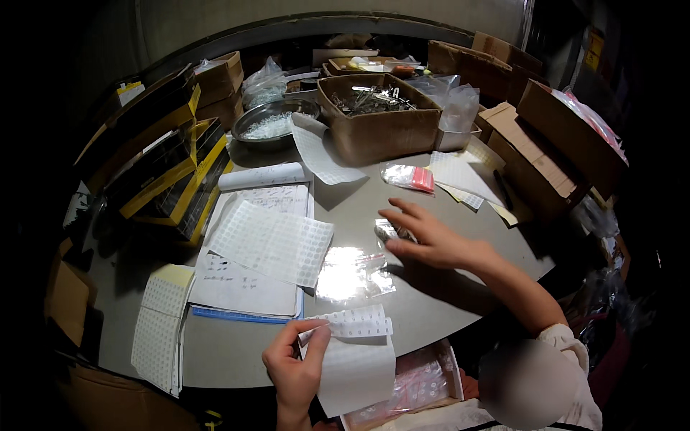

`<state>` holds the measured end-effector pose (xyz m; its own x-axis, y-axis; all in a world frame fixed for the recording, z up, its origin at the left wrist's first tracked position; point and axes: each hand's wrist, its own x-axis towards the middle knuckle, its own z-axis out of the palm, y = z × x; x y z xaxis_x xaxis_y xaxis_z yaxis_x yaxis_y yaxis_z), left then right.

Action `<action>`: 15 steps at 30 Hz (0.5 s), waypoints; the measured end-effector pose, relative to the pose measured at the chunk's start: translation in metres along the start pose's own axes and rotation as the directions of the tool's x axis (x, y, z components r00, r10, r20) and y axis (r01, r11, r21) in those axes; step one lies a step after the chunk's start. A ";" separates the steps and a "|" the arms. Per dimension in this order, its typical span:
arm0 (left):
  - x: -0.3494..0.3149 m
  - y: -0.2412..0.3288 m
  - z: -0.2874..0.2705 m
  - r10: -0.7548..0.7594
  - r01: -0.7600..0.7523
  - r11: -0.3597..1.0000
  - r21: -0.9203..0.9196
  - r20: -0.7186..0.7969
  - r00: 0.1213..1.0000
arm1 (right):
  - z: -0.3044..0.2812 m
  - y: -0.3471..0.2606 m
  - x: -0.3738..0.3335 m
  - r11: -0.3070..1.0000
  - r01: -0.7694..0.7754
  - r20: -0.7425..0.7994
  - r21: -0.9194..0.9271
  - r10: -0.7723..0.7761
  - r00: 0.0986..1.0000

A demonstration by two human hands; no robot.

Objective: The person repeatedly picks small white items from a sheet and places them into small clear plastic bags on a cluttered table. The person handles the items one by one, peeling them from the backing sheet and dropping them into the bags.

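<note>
Near, the left hand (296, 365) pinches a curled white label sheet (357, 373); farther right, the right hand (433, 239) spreads over a packet (384, 228).

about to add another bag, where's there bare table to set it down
Bare tabletop shows between the sticker-sheet stack and the left hand; another patch lies right of the clear bag, nearer than the right hand. The back is crowded: cardboard box of metal parts, metal bowl.
</note>
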<state>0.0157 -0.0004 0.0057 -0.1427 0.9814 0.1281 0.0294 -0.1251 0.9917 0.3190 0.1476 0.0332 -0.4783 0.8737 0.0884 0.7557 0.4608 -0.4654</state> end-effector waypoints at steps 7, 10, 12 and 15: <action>-0.006 -0.002 -0.004 0.072 -0.089 0.989 -0.118 -0.146 0.987 | 0.042 -0.027 -0.022 0.923 0.034 0.137 -0.384 0.021 0.990; -0.008 0.000 -0.008 0.082 -0.126 0.961 -0.245 -0.180 0.980 | 0.050 -0.022 -0.043 0.915 0.131 0.094 -0.381 -0.103 0.990; -0.009 0.001 -0.013 0.060 -0.112 0.937 -0.331 -0.165 0.985 | 0.047 -0.029 -0.063 0.918 0.171 0.093 -0.358 -0.147 0.985; -0.011 0.002 -0.025 0.025 -0.079 0.925 -0.371 -0.148 0.989 | 0.041 -0.049 -0.092 0.931 0.225 0.140 -0.286 -0.192 0.971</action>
<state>-0.0072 -0.0153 0.0065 -0.2872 0.9456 0.1527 -0.3282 -0.2469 0.9118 0.3073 0.0385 0.0119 -0.6723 0.7384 0.0524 0.7239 0.6706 -0.1620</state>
